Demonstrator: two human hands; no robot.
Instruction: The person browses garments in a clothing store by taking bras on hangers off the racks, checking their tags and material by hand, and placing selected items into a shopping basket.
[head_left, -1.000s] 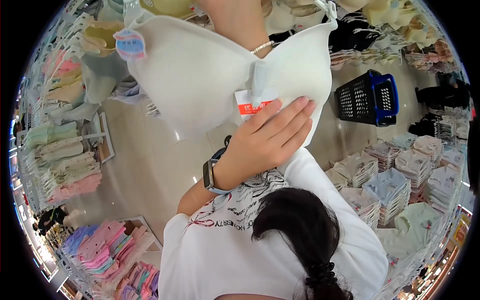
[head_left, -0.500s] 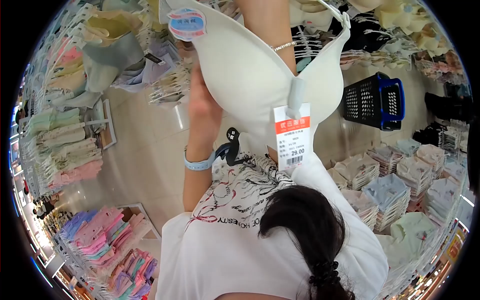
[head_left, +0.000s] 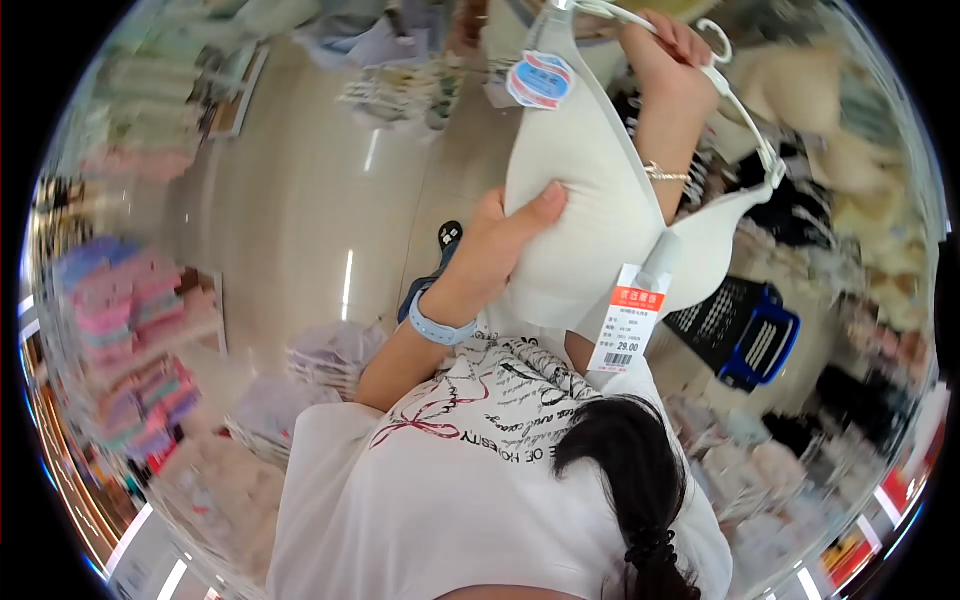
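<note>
A white bra hangs on a white plastic hanger in front of my chest. A round blue-and-pink sticker is on its left cup, and a price tag reading 29.00 hangs from a grey security clip at the centre. My left hand, below which sits a light blue watch, grips the left cup, thumb on the front and other fingers hidden behind. My right hand, with a beaded bracelet at the wrist, is closed around the hanger near its hook. Its forearm passes behind the bra.
A black shopping basket with a blue rim stands on the tiled floor to the right. Racks of pink and purple garments line the left side. More hanging bras are at upper right, with folded clothes at lower right.
The bra has shifted right and tilted, and my view has turned. My left thumb now lies on the front of the cup. My right hand and the hanger have come into view.
</note>
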